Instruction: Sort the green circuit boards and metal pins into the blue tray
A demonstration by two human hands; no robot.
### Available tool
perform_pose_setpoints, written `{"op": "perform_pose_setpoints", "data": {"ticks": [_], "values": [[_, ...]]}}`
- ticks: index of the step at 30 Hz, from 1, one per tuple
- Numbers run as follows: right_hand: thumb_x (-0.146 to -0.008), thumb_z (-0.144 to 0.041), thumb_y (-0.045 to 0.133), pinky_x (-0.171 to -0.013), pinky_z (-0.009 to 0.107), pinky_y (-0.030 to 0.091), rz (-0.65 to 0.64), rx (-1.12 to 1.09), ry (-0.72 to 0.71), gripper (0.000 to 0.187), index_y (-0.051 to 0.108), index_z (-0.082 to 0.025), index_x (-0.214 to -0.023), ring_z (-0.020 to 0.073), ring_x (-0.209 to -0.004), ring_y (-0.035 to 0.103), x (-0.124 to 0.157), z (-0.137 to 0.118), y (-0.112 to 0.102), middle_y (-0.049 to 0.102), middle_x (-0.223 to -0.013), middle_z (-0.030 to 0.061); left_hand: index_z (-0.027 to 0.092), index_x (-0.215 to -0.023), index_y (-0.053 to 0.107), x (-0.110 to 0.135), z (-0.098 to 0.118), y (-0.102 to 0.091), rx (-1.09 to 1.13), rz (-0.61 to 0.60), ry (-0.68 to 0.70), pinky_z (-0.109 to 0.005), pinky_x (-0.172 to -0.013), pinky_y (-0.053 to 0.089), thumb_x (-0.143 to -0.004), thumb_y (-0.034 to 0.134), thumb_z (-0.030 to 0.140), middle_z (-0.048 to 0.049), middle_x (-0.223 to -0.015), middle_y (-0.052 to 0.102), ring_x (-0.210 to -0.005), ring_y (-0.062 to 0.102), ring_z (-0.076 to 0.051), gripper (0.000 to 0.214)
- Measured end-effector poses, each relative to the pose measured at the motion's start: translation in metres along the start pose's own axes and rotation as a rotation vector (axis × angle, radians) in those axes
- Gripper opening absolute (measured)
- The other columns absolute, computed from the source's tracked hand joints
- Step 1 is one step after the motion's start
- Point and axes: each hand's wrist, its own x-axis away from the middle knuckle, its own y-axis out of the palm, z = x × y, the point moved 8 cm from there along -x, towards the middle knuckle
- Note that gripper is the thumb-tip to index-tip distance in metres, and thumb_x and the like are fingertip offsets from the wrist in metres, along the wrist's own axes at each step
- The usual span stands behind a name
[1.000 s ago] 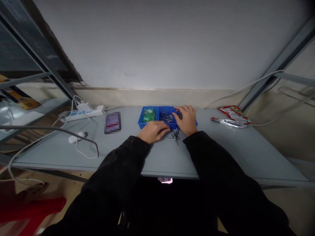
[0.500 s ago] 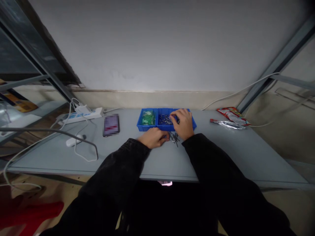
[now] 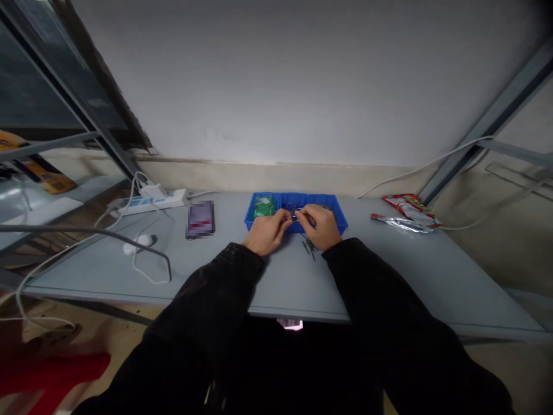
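My left hand is closed in a pinch at the front of a blue three-part bin. Facing it, the fingertips of my right hand are also pinched, over the middle compartment. Something thin and shiny shows between the two hands, too small to make out. Green pieces fill the bin's left compartment, and thin metal screws or nails lie in the middle one. Most of the right compartment is hidden behind my right hand. A small pile of loose dark screws or nails rests on the table below my right wrist.
A purple pack or device, blurred, lies left of the bin. Beyond it are a white power strip, cables and a white plug-like piece. Red and silver wrappers lie at right. A wall stands behind the table.
My left hand has risen from the loose pile to the bin's front edge. My right hand has shifted slightly down, and the fingertips of both hands are now close together.
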Motion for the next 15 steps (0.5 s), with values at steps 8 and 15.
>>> {"op": "perform_pose_setpoints", "data": {"ticks": [8,15], "values": [[-0.099,-0.037,0.056,-0.060,0.029,0.037,0.008,-0.060,0.056,0.033,0.057,-0.021,-0.070,0.0128,-0.056,0.048,0.0019,0.0089,0.0030,0.057,-0.061,-0.0018,0.018,-0.106,0.057,0.0000,0.0021,-0.0032,0.045,0.048,0.033,-0.027,-0.068,0.043,-0.106,0.039,0.035,-0.0030,-0.085,0.067,-0.070,0.060,-0.015,0.025],[-0.095,-0.022,0.059,-0.066,0.028,0.046,0.019,-0.174,0.056,0.013,0.065,-0.022,-0.084,0.0146,-0.065,0.062,0.0009,0.0014,0.0020,0.069,-0.073,-0.0005,0.017,-0.097,0.061,-0.0014,0.0044,-0.0073,0.118,0.075,0.044,-0.027,-0.070,0.043,-0.105,0.041,0.031,-0.0035,-0.085,0.066,-0.074,0.058,-0.014,0.026]]}}
